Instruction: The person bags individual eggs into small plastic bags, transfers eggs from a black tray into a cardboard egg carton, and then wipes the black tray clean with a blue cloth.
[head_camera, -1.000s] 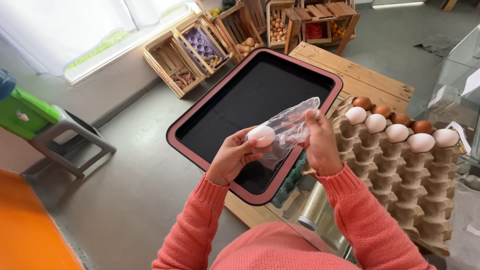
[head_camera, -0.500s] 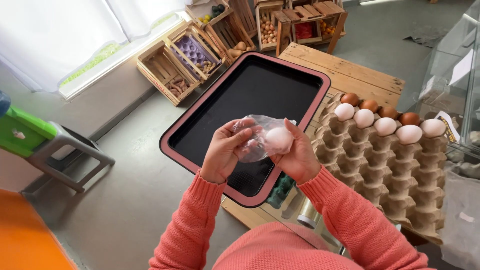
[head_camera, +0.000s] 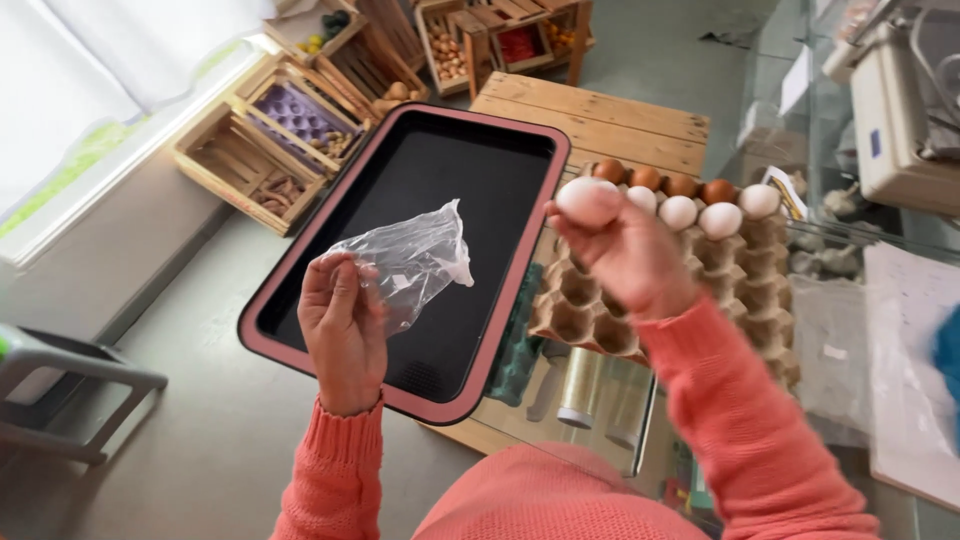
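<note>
One white egg (head_camera: 585, 199) sits at the fingertips of the right hand (head_camera: 625, 255), the grip closed around its lower half and holding it up over the near edge of the cardboard egg tray (head_camera: 650, 300), just beside the row of white and brown eggs (head_camera: 690, 198) at the tray's far side. Smooth, pale and whole, it shows no crack. Off to the left, well apart from the egg, the left hand (head_camera: 342, 325) pinches a crumpled clear plastic bag (head_camera: 410, 262) above the black baking tray (head_camera: 440, 190) with its pink rim.

Open black tray (head_camera: 330, 330) between the hands; empty carton (head_camera: 590, 300) cups free below the egg row (head_camera: 690, 205).
</note>
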